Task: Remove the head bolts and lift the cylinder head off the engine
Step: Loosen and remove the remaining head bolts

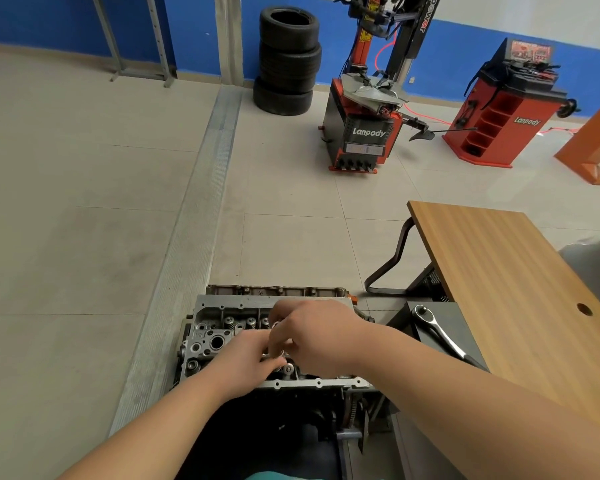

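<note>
cylinder head [222,327] on engine; both hands [291,344] meet over it

cylinder head [222,327] silver-grey | tyres [288,60] black | desk [506,271] brown woodgrain | wall [66,19] blue

Both bare forearms reach forward and converge; left hand [248,358] lies palm down, fingers extended; right hand [312,336] arches over it, fingers curled down.
</note>
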`<state>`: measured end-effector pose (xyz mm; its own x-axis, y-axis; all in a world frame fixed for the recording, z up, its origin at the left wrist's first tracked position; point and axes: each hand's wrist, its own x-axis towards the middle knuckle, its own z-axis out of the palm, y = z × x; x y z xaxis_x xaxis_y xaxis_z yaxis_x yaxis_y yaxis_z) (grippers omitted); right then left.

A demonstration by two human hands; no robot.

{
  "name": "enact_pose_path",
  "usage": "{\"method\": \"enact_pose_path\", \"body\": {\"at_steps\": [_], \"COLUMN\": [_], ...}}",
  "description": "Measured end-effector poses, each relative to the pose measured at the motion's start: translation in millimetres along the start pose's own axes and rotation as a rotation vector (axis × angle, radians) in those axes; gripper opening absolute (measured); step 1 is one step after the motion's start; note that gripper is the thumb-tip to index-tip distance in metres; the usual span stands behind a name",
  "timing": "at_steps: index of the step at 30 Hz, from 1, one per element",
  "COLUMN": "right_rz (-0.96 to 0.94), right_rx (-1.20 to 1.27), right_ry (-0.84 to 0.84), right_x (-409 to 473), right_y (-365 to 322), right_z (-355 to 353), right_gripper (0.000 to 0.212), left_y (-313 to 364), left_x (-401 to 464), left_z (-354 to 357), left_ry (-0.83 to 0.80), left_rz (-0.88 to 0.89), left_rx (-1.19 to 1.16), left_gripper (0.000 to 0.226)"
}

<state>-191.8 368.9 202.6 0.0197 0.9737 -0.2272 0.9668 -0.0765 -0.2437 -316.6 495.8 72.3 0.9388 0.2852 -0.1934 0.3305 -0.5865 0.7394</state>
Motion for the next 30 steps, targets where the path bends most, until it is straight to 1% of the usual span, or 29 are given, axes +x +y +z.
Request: {"method": "enact_pose_path", "body": {"at_steps": [1, 3, 4, 6, 7, 8, 9, 10, 11, 12, 14, 15, 17, 19, 20, 22, 24, 25, 26, 27, 29, 30], "right_rz": [0.014, 0.101, 0.143, 0.201, 0.186, 0.145, 0.096, 0.066, 0.052, 0.073, 0.146, 0.179, 0.165, 0.059, 0.015, 0.007, 0.078, 0.122, 0.152, 0.143, 0.075, 0.045], "right_rx": [0.021, -0.044, -0.09, -0.103, -0.09, -0.085, -0.074, -0.037, 0.002, 0.017, -0.048, -0.075, -0.075, -0.055, -0.024, 0.029, 0.006, -0.026, -0.048, -0.061, -0.067, -0.051], "right_ry": [0.038, 0.074, 0.064, 0.014, -0.006, -0.023, -0.04, -0.022, 0.005, 0.031, 0.045, 0.046, 0.007, -0.026, -0.023, 0.042, 0.085, 0.07, 0.043, 0.017, -0.023, -0.034], "right_x": [0.0, 3.4, 5.4, 7.9, 7.7, 5.8, 2.8, 1.0, 0.2, 0.5, 3.8, 5.2, 6.1, 2.8, 1.0, -0.7, 2.6, 5.0, 7.4, 8.5, 7.8, 6.0], "right_y": [-1.7, -6.4, -7.5, -9.9, -8.2, -6.9, -3.8, -1.9, -1.5, -2.2, -6.3, -8.4, -8.2, -2.4, 0.3, -1.4, -6.4, -9.6, -10.2, -11.8, -10.4, -7.9], "right_z": [0.4, 3.9, 5.1, 3.2, 1.9, -1.0, -3.7, -6.1, -6.7, -5.9, -1.2, 0.1, 1.6, -0.6, -1.9, -2.4, 1.6, 1.2, 1.7, 0.3, -4.2, -6.1], "right_gripper": [0.025, 0.033, 0.03, 0.011, 0.014, 0.027, 0.034, 0.034, 0.031, 0.027, 0.03, 0.026, 0.007, 0.031, 0.033, 0.024, 0.034, 0.034, 0.028, 0.023, 0.031, 0.031], "left_y": [-0.4, 0.0, 0.8, 0.6, -0.9, -2.6, -4.3, -5.5, -5.8, -4.9, -2.0, -1.6, -1.4, -2.7, -3.1, -4.1, -4.3, -3.5, -1.4, -0.2, 2.1, 4.7], "left_x": [0.5, 3.0, 3.2, 2.0, 1.2, 0.5, 0.3, 0.5, 1.1, 1.7, 2.1, 1.9, 0.8, -1.7, -3.2, -4.4, -1.3, 0.2, 0.7, 1.5, 2.5, 1.5], "left_z": [0.8, 2.3, 3.0, 4.6, 5.6, 6.0, 5.9, 5.6, 5.2, 4.8, 5.0, 6.1, 7.7, 6.6, 4.1, -1.7, -5.5, -7.1, -9.5, -11.3, -16.1, -19.5], "left_ry": [0.022, 0.069, 0.079, 0.067, 0.05, 0.037, 0.032, 0.038, 0.051, 0.067, 0.099, 0.11, 0.098, 0.052, 0.04, 0.049, 0.071, 0.084, 0.088, 0.08, 0.036, 0.01], "left_rz": [-0.012, -0.022, -0.021, -0.012, -0.007, -0.008, -0.015, -0.022, -0.029, -0.034, -0.029, -0.024, -0.019, -0.055, -0.073, -0.089, -0.09, -0.1, -0.117, -0.128, -0.108, -0.089], "left_rx": [0.003, 0.004, -0.011, -0.072, -0.083, -0.08, -0.069, -0.058, -0.049, -0.041, -0.034, -0.047, -0.089, -0.159, -0.182, -0.19, -0.182, -0.191, -0.212, -0.239, -0.284, -0.311], "left_gripper": [0.034, 0.034, 0.032, 0.024, 0.025, 0.027, 0.024, 0.018, 0.012, 0.01, 0.021, 0.025, 0.026, 0.02, 0.024, 0.03, 0.023, 0.021, 0.021, 0.023, 0.019, 0.02]}}
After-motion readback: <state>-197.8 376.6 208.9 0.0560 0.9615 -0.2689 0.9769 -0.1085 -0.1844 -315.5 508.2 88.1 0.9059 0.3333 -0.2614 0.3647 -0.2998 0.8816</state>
